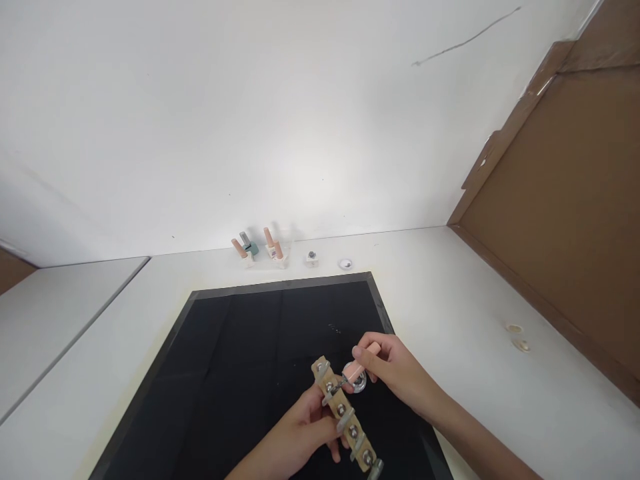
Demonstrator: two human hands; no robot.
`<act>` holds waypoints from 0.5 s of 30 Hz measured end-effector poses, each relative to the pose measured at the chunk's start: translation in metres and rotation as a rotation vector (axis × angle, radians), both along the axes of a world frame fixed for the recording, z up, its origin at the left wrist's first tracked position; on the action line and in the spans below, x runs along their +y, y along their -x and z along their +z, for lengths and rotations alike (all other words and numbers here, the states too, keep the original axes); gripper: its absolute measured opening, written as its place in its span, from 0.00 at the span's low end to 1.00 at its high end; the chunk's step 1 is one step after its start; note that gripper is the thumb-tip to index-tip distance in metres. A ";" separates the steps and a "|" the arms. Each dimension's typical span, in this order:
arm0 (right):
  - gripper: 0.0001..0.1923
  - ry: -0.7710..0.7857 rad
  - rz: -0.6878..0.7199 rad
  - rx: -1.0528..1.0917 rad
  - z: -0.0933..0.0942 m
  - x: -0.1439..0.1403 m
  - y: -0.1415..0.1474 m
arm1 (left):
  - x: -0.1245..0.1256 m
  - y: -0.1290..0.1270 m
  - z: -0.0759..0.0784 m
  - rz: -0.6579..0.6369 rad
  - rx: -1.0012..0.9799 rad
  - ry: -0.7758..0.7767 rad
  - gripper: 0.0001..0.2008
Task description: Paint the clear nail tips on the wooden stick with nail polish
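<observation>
Two hands are in view, the left hand (305,427) and the right hand (395,370). There is one wooden strip (345,417) with about six metal studs along it, and one pink bottle (361,363). One black mat (260,360) lies on the tabletop (475,300). Along the wall stand two bottle stands (245,252) (274,250), one small block (312,259) and one round cap (345,264). Two small discs (514,328) (521,345) lie to the right.
</observation>
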State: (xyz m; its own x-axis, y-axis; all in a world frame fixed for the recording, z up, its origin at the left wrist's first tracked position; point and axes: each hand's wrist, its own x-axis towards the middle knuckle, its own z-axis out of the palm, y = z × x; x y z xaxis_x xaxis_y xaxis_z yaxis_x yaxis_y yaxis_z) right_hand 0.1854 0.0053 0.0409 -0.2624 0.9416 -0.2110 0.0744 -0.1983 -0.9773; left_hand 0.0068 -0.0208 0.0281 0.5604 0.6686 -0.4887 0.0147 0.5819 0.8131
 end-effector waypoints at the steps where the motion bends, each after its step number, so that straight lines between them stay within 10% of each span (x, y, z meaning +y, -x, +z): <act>1: 0.18 0.002 0.001 -0.003 0.000 0.000 0.000 | 0.000 0.000 0.000 -0.003 -0.004 -0.004 0.12; 15: 0.20 0.018 -0.013 -0.012 -0.001 0.002 -0.001 | 0.000 0.001 -0.001 0.000 -0.007 0.013 0.14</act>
State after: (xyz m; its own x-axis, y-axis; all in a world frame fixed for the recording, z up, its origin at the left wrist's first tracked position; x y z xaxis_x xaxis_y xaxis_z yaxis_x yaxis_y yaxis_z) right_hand 0.1860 0.0068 0.0399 -0.2477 0.9409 -0.2311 0.0836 -0.2169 -0.9726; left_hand 0.0054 -0.0206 0.0268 0.5634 0.6626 -0.4935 0.0091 0.5923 0.8056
